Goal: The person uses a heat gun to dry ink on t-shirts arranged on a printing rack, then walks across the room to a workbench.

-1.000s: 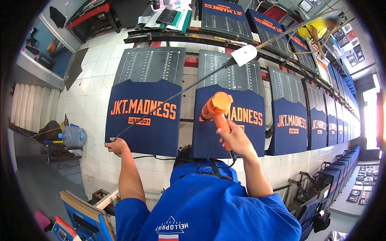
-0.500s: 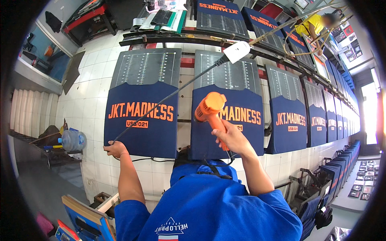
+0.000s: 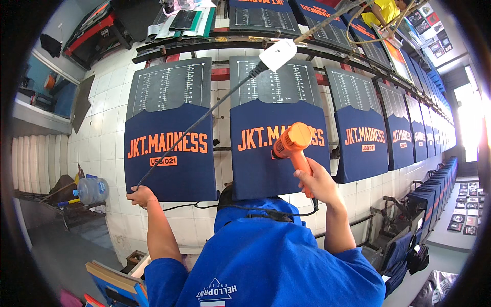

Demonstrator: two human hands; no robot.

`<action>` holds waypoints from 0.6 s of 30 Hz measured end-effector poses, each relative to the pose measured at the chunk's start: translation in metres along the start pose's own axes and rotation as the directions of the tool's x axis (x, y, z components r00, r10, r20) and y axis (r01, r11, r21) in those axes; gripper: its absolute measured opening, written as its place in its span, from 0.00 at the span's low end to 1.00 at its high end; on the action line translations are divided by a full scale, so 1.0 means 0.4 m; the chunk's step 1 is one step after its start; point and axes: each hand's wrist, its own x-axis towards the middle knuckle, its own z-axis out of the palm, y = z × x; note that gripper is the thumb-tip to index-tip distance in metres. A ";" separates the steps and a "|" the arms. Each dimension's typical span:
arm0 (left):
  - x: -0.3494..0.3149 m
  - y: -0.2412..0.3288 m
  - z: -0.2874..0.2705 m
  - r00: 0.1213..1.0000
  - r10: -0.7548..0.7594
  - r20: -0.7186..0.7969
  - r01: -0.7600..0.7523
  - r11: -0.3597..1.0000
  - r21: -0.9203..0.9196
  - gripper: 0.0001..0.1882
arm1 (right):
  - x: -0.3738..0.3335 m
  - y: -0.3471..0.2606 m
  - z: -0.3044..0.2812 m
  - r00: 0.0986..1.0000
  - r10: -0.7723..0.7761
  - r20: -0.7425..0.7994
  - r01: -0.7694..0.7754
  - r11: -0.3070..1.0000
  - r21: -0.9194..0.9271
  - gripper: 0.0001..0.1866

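My right hand (image 3: 321, 184) is closed around the handle of an orange hair dryer (image 3: 297, 142). The dryer hangs over a navy shirt (image 3: 255, 176) with orange lettering, stretched on a dark printing board (image 3: 273, 82), and covers part of the print. My left hand (image 3: 142, 196) pinches a black cable (image 3: 197, 125) at the lower left corner of a matching navy shirt (image 3: 171, 181) on the board to the left. That cable slants across this shirt up to a white power socket (image 3: 279, 54) hanging from a pole.
More shirts on boards (image 3: 360, 153) run off to the right, and another row (image 3: 263, 20) stands beyond a dark metal rail (image 3: 225, 42). Lower right is a rack of navy shirts (image 3: 424, 199). A water jug (image 3: 92, 189) lies at left. Another person in yellow (image 3: 378, 13) stands far right.
The dryer has moved right across the shirt, from the left part of the lettering to the right part. My left hand still holds the cable. The whole view has shifted slightly.
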 end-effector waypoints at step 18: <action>0.035 -0.029 0.032 1.000 0.009 -0.030 -0.009 1.000 -0.024 0.30 | 0.002 0.029 -0.019 0.999 0.007 -0.037 -0.006 1.000 0.024 0.18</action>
